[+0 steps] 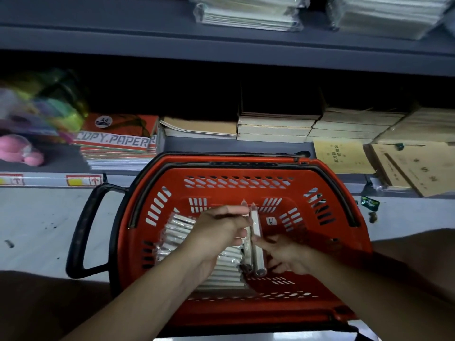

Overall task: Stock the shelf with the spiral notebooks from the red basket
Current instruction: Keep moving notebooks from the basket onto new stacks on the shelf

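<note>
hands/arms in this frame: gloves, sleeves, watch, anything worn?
Nothing worn that shows. The left hand and right hand are bare, with no gloves, and no rings are visible. Both forearms are bare to the frame edge: no sleeve cuffs, no watch or wristband in view. The upper arms are out of frame, so short sleeves cannot be ruled out.

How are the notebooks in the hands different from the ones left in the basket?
The held notebooks stand on edge, lifted up; the basket notebooks lie lower in a long row. The held ones are just a couple; the row has many more. Both are whitish and plastic-wrapped, over the red basket.
</note>
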